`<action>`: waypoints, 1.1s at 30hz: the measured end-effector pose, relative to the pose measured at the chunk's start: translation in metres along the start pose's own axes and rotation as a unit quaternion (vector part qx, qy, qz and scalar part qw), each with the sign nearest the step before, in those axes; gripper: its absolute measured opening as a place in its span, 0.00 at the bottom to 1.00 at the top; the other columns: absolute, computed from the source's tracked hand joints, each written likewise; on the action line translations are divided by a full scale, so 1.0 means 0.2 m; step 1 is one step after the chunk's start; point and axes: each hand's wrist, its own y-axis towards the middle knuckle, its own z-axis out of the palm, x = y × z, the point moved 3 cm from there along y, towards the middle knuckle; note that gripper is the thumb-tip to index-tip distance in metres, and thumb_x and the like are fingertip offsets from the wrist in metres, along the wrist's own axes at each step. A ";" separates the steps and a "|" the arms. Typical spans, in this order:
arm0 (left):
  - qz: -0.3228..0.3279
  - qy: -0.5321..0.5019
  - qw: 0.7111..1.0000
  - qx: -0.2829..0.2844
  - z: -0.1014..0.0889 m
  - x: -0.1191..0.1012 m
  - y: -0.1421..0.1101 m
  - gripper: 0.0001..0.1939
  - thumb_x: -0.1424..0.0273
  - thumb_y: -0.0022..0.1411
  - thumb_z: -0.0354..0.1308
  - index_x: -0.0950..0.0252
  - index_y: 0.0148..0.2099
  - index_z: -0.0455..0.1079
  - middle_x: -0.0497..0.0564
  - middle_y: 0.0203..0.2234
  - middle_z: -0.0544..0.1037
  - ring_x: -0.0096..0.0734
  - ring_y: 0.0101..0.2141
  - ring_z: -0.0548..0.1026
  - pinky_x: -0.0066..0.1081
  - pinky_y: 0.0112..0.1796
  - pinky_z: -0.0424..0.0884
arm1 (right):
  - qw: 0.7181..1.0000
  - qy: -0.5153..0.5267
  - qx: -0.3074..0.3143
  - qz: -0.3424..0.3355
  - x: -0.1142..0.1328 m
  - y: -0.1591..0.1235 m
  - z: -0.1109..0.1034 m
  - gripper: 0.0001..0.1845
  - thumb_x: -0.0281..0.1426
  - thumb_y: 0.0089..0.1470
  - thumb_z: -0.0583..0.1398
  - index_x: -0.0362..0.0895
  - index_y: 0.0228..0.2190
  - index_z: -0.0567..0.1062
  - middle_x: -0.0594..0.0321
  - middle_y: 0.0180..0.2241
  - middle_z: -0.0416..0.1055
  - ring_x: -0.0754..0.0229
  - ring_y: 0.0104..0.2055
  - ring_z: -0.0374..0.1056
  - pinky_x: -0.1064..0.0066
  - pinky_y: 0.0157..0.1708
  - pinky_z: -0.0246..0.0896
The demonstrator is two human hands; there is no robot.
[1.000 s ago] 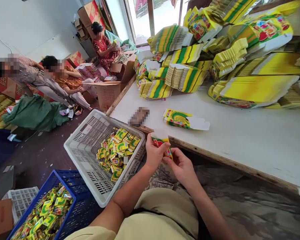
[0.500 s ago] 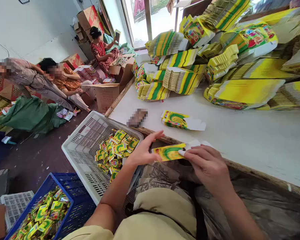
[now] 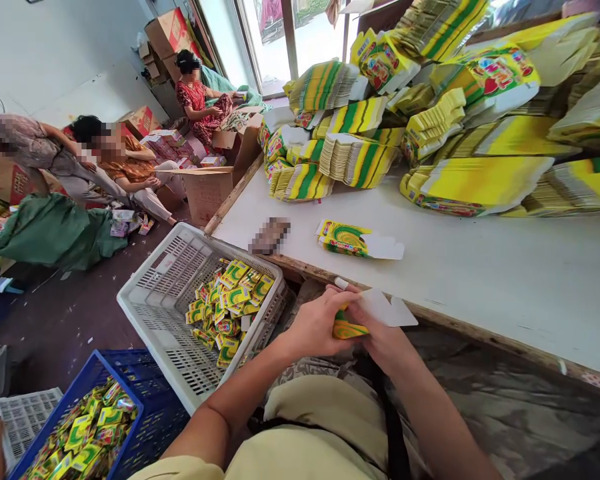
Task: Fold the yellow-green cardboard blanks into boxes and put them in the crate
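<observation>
A small yellow and green printed carton (image 3: pixel 349 328) is between my two hands, just off the table's front edge. My left hand (image 3: pixel 323 320) has its fingers wrapped round the carton's left part. From the other side, my right hand (image 3: pixel 380 333) grips it, its fingers partly hidden behind the carton's white flap (image 3: pixel 384 308). The flap sticks out to the right. Beyond my hands, a short stack of flat cartons (image 3: pixel 347 240) lies on the white table (image 3: pixel 460 273).
Piles of flat cartons (image 3: pixel 355 157) cover the table's back. On my left stand a white crate (image 3: pixel 150 293) and a blue crate (image 3: pixel 155 383), both holding small yellow packs. A pixelated object (image 3: pixel 270 235) lies at the table's left corner. Three people sit or bend farther left.
My left hand has moved from open beside the carton to closed round it. The carton has turned, and its white flap now stands out toward the right.
</observation>
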 end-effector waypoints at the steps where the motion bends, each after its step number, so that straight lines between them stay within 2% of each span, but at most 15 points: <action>1: -0.004 0.004 1.000 -0.004 0.00 0.00 0.00 0.34 0.65 0.52 0.65 0.61 0.59 0.57 0.56 0.54 0.71 0.45 0.54 0.71 0.40 0.52 0.70 | 1.000 -0.002 0.005 0.005 -0.02 0.00 -0.01 0.25 0.46 0.54 0.63 0.54 0.52 0.72 0.56 0.52 0.75 0.46 0.53 0.73 0.50 0.51 0.71; 3: -0.030 0.002 1.000 0.004 -0.01 0.01 0.00 0.32 0.68 0.50 0.64 0.60 0.56 0.59 0.55 0.52 0.72 0.43 0.50 0.74 0.38 0.49 0.72 | 0.999 -0.034 -0.015 -0.019 -0.06 0.00 -0.02 0.28 0.49 0.56 0.60 0.53 0.56 0.69 0.55 0.54 0.73 0.47 0.54 0.72 0.50 0.52 0.70; 5: -0.076 -0.005 0.997 0.028 -0.02 0.03 0.00 0.33 0.69 0.49 0.64 0.60 0.56 0.57 0.55 0.49 0.73 0.42 0.45 0.76 0.39 0.45 0.73 | 0.990 -0.107 -0.036 -0.085 -0.07 -0.02 -0.03 0.30 0.49 0.59 0.57 0.52 0.59 0.66 0.55 0.58 0.70 0.47 0.58 0.69 0.50 0.55 0.67; 7: -0.118 -0.010 0.992 0.050 -0.02 0.06 0.00 0.37 0.69 0.48 0.63 0.62 0.59 0.53 0.55 0.46 0.74 0.43 0.40 0.77 0.40 0.41 0.74 | 0.961 -0.214 -0.034 -0.172 -0.06 -0.05 0.00 0.29 0.45 0.60 0.57 0.52 0.61 0.63 0.55 0.63 0.63 0.48 0.62 0.63 0.51 0.59 0.63; 9: -0.130 -0.017 0.990 0.052 0.00 0.09 0.00 0.40 0.70 0.47 0.63 0.63 0.60 0.50 0.57 0.46 0.72 0.44 0.39 0.77 0.40 0.38 0.75 | 0.917 -0.316 -0.008 -0.246 -0.02 -0.07 0.03 0.25 0.37 0.61 0.57 0.52 0.60 0.66 0.57 0.65 0.59 0.49 0.65 0.60 0.53 0.62 0.59; 11: -0.127 -0.024 0.991 0.027 0.00 0.10 -0.01 0.41 0.72 0.46 0.63 0.63 0.60 0.48 0.59 0.50 0.68 0.43 0.41 0.76 0.39 0.38 0.75 | 0.880 -0.373 0.007 -0.295 0.02 -0.07 0.05 0.21 0.31 0.62 0.54 0.52 0.56 0.70 0.57 0.63 0.62 0.52 0.63 0.62 0.56 0.61 0.62; 13: -0.124 -0.013 0.992 -0.010 0.00 0.11 -0.01 0.40 0.72 0.45 0.63 0.64 0.59 0.50 0.60 0.51 0.66 0.44 0.44 0.74 0.40 0.42 0.74 | 0.863 -0.389 -0.009 -0.323 0.05 -0.06 0.04 0.19 0.28 0.63 0.53 0.51 0.52 0.73 0.56 0.60 0.67 0.53 0.59 0.67 0.58 0.57 0.66; 16: -0.125 0.041 0.990 -0.045 -0.04 0.10 -0.01 0.33 0.71 0.47 0.64 0.64 0.55 0.57 0.59 0.48 0.69 0.47 0.48 0.72 0.45 0.48 0.72 | 0.851 -0.404 -0.039 -0.334 0.09 -0.03 -0.02 0.17 0.29 0.62 0.55 0.49 0.51 0.73 0.53 0.59 0.69 0.52 0.58 0.69 0.57 0.56 0.68; 19: -0.121 0.062 0.990 -0.048 -0.07 0.10 -0.02 0.28 0.69 0.48 0.65 0.64 0.51 0.62 0.56 0.45 0.73 0.46 0.47 0.73 0.44 0.48 0.71 | 0.831 -0.455 0.017 -0.318 0.07 -0.01 -0.03 0.19 0.33 0.62 0.57 0.47 0.54 0.71 0.49 0.64 0.61 0.48 0.61 0.65 0.56 0.55 0.69; 22: -0.118 0.051 0.991 -0.045 -0.09 0.11 -0.03 0.29 0.68 0.47 0.66 0.63 0.52 0.65 0.55 0.45 0.75 0.43 0.46 0.74 0.41 0.47 0.72 | 0.817 -0.493 0.060 -0.292 0.05 -0.01 -0.04 0.17 0.35 0.64 0.54 0.47 0.52 0.72 0.48 0.65 0.57 0.47 0.60 0.66 0.57 0.52 0.71; 26: -0.118 0.034 0.992 -0.023 -0.13 0.11 -0.03 0.29 0.65 0.47 0.67 0.64 0.52 0.68 0.54 0.44 0.78 0.41 0.44 0.76 0.38 0.46 0.73 | 0.825 -0.477 0.100 -0.285 0.10 -0.01 -0.06 0.14 0.35 0.65 0.53 0.47 0.43 0.77 0.49 0.60 0.66 0.51 0.56 0.70 0.61 0.51 0.71; 29: -0.104 0.047 0.993 -0.006 -0.17 0.10 -0.03 0.29 0.66 0.45 0.68 0.64 0.51 0.70 0.53 0.43 0.79 0.40 0.43 0.77 0.37 0.45 0.73 | 0.836 -0.455 0.138 -0.273 0.15 0.00 -0.07 0.11 0.35 0.62 0.56 0.47 0.41 0.78 0.51 0.57 0.69 0.51 0.56 0.71 0.61 0.52 0.70; 31: -0.087 0.071 0.994 -0.006 -0.18 0.09 -0.03 0.29 0.68 0.45 0.68 0.63 0.51 0.70 0.54 0.44 0.79 0.41 0.43 0.77 0.37 0.46 0.73 | 0.848 -0.447 0.119 -0.258 0.16 0.01 -0.05 0.09 0.35 0.59 0.60 0.48 0.40 0.78 0.52 0.55 0.70 0.49 0.55 0.70 0.57 0.54 0.68; 33: -0.074 0.102 0.992 -0.017 -0.19 0.10 -0.04 0.28 0.69 0.47 0.66 0.63 0.52 0.69 0.54 0.44 0.78 0.42 0.44 0.76 0.39 0.47 0.72 | 0.864 -0.434 0.066 -0.246 0.14 0.02 -0.01 0.07 0.34 0.55 0.63 0.47 0.37 0.78 0.52 0.53 0.71 0.48 0.55 0.70 0.54 0.55 0.66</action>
